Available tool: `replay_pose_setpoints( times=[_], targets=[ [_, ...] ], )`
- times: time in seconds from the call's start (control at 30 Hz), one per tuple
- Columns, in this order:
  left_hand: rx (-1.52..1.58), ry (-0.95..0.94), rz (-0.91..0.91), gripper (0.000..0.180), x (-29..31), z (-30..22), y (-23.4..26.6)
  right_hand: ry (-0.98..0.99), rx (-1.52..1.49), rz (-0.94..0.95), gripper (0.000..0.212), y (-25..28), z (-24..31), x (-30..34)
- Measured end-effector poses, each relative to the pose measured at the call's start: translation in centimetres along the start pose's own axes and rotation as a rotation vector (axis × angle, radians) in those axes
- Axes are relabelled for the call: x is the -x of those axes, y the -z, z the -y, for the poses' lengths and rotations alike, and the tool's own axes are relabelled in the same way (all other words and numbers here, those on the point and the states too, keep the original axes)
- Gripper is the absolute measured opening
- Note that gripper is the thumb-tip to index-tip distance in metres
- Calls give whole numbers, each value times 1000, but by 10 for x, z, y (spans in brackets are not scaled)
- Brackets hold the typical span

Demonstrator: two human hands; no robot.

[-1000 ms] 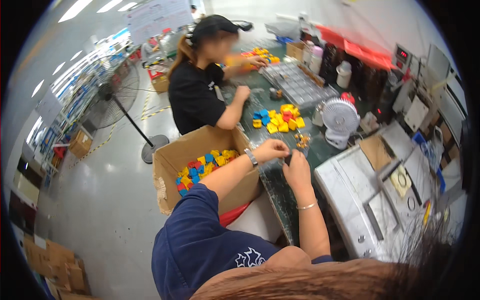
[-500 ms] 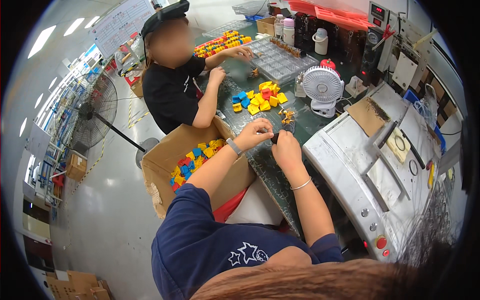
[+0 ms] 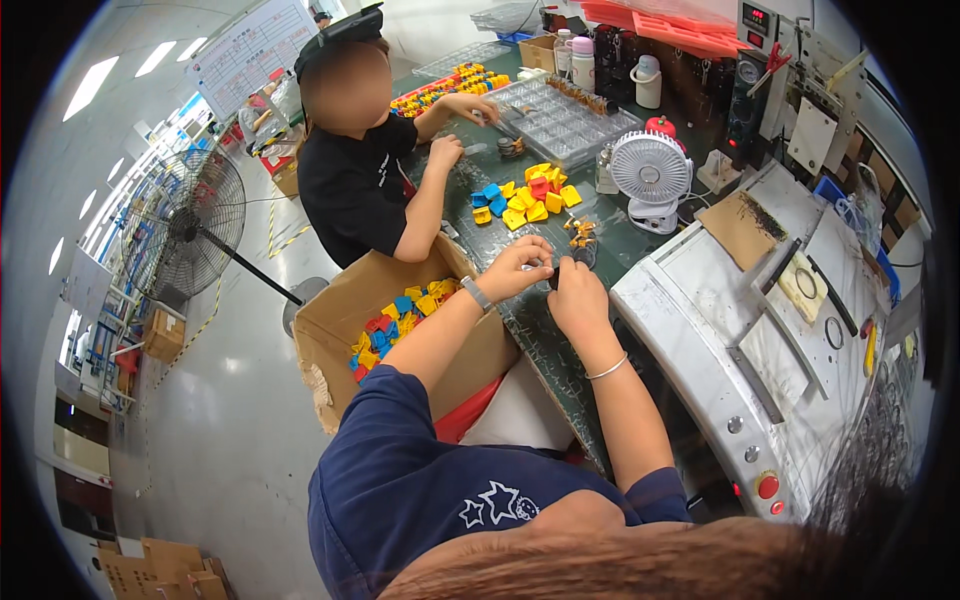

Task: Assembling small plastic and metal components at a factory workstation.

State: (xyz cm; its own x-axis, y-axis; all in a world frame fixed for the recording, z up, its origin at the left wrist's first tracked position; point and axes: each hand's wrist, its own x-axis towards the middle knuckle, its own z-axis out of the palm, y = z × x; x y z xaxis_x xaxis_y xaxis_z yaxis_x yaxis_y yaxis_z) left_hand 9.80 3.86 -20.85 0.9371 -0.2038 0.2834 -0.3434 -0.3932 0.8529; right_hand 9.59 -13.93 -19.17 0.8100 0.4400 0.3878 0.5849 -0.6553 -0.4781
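Over the near edge of the dark green table (image 3: 470, 160), my two hands meet at a small dark piece (image 3: 555, 278) whose kind I cannot make out. My right hand (image 3: 580, 300) is closed round it, fingers mostly turned away from view. With thumb and fingers pinched together, my left hand (image 3: 518, 268) is right beside the piece; what sits in the pinch is too small to name. Just beyond my hands lie small orange-brown parts (image 3: 580, 232) near a clear bag. Farther off is a pile of yellow, red and blue plastic pieces (image 3: 530, 195).
A cardboard box (image 3: 330, 330) of coloured plastic pieces stands below my left arm. Right of my hands are a white desk fan (image 3: 650, 180) and a grey metal machine (image 3: 690, 310). A co-worker (image 3: 360, 180) works across the corner beside a clear compartment tray (image 3: 570, 125).
The whole view has shifted slightly. My hands stay together at the dark piece with almost the same grip. The co-worker's hands have moved a little beside the tray.
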Motion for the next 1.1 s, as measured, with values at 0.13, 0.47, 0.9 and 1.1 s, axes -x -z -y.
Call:
replay_pose_setpoints(
  times=[0.13,0.47,0.9,1.1],
  targets=[
    [193,22,-1,7,1,2,0,-19,87,22,16,-1,-2,1],
    [32,400,-26,8,-4,13,34,-44,-33,76,21,27,9,2],
    [-564,483,189,12,-11,28,31,-32,-99,168,27,37,0,2],
    [-582,437,170,11,-12,30,28,-23,5,285,26,23,-3,4]
  ],
)
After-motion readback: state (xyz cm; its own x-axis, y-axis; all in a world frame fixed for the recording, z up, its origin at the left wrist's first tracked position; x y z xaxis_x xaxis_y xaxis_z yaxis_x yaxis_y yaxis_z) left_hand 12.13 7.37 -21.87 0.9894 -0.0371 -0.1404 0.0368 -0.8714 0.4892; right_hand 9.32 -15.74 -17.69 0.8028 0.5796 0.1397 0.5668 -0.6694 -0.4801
